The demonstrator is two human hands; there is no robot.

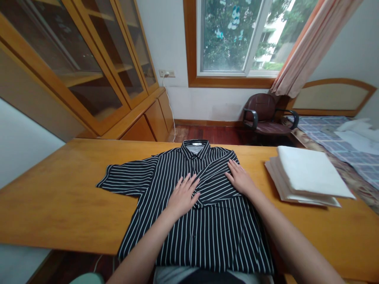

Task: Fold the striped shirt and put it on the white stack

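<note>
A black shirt with white stripes [207, 236] lies on the wooden table [74, 213], its collar at the far edge and its hem towards me. One sleeve stretches out to the left; the other is folded inward across the chest. My left hand [183, 196] rests flat on the middle of the shirt, fingers spread, beside the end of the folded sleeve. Fingers outstretched, my right hand [240, 178] presses on the folded sleeve near the shirt's right edge. Neither hand grips the cloth.
A stack of white packages [314, 173] sits on the table at the right. Beyond the table are a brown armchair [263, 114], a bed [340, 138], and a glass-door cabinet [127, 79] at the left. A white cord [169, 102] hangs from a wall socket.
</note>
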